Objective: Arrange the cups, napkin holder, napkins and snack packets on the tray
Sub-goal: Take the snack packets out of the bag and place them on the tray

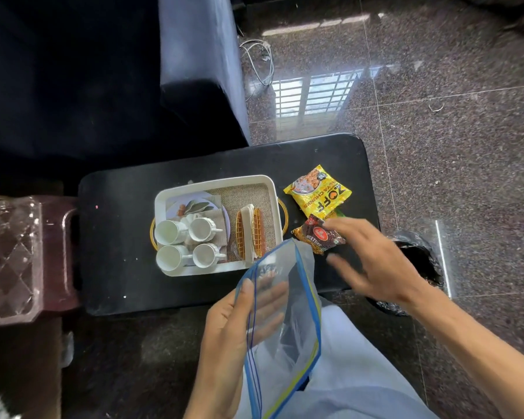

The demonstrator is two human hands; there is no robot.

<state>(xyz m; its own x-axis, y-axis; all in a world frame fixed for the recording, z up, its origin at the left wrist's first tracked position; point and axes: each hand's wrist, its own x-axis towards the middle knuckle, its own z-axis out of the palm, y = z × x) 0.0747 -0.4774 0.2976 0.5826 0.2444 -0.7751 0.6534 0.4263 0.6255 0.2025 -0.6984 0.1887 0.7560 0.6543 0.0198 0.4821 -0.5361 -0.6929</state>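
A low black table (127,237) stood on speckled stone flooring. Nearest us, our left hand (239,325) gripped a clear zip bag (288,325), seemingly empty. Our right hand (372,261) hovered spread and empty, fingertips at the dark mixture packet (318,237); beyond it lay the yellow soya-chunks packet (319,193). Left of that hand, the white tray (273,189) held four cups (188,243), the napkin holder (248,234) and napkins. We judged the packets remained; next, grasp the mixture.

Clear plastic bag (288,313), glossy stone floor (436,86), matt black table (118,237).
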